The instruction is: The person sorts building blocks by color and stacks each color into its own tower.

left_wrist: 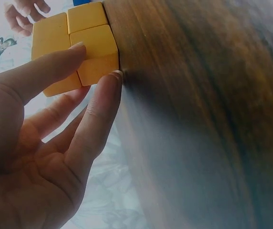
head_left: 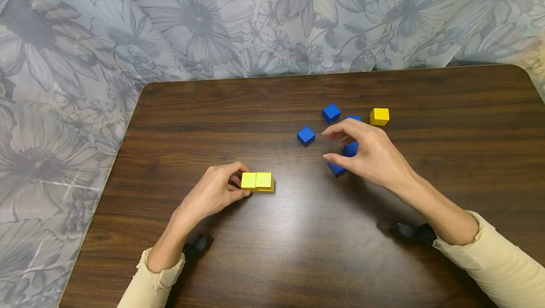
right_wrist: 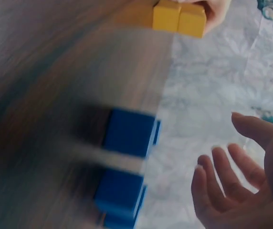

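Yellow cubes [head_left: 264, 181] stand together near the middle of the table, two side by side on top; the left wrist view shows more yellow cubes [left_wrist: 89, 16] in a second layer. With thumb and fingers my left hand [head_left: 208, 192] pinches the near end of this yellow block group. To the right, my right hand [head_left: 374, 156] hovers above scattered blue cubes [head_left: 305, 136], thumb and fingers spread apart with nothing between them. It partly hides some of those cubes in the head view. In the right wrist view, blue cubes [right_wrist: 129, 132] lie beside the loosely bent fingers.
A single yellow cube [head_left: 379, 117] lies beyond the right hand, close to another blue cube [head_left: 330, 113]. The dark wooden table [head_left: 204, 109] meets a floral-patterned cloth [head_left: 255, 24] at its far edge. Black straps with small devices [head_left: 197, 246] sit at both wrists.
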`<state>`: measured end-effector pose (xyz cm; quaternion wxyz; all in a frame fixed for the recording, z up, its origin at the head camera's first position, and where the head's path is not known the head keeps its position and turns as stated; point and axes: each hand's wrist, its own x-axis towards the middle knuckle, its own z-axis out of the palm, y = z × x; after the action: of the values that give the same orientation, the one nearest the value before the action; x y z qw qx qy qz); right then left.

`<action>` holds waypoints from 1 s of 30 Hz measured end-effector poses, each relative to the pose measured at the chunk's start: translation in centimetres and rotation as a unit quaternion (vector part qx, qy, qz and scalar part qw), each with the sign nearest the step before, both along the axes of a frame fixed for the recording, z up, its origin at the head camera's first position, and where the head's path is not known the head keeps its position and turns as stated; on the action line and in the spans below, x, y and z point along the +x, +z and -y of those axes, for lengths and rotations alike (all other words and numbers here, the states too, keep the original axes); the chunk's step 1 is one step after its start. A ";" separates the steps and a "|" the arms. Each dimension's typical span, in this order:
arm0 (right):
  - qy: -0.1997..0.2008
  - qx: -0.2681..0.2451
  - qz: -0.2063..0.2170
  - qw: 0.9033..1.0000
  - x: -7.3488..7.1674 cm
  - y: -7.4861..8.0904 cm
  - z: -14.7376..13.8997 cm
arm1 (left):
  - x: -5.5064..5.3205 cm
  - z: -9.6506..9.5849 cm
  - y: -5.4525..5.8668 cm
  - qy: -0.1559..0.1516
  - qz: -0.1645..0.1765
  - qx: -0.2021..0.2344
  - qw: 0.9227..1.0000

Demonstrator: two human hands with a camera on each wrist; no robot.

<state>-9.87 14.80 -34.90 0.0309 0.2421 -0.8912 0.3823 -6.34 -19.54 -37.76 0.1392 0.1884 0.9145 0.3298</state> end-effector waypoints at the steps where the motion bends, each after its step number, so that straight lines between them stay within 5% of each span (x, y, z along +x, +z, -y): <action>1: -0.001 0.000 -0.004 1.000 -0.1 0.0 -0.4 | 0.0 0.0 0.0 0.001 0.001 0.001 1.000; 16: -0.012 -0.008 -0.042 0.999 -1.6 0.3 -4.0 | 0.1 -0.2 -0.1 0.007 0.001 0.001 1.000; 30: -0.059 0.047 -0.034 0.997 -3.5 -0.8 -7.4 | 0.0 -0.1 -0.1 0.007 0.005 0.005 1.000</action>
<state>-13.39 22.21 -35.73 0.0725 0.2036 -0.9194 0.3286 -6.33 -19.39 -37.90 0.1404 0.1809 0.9134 0.3365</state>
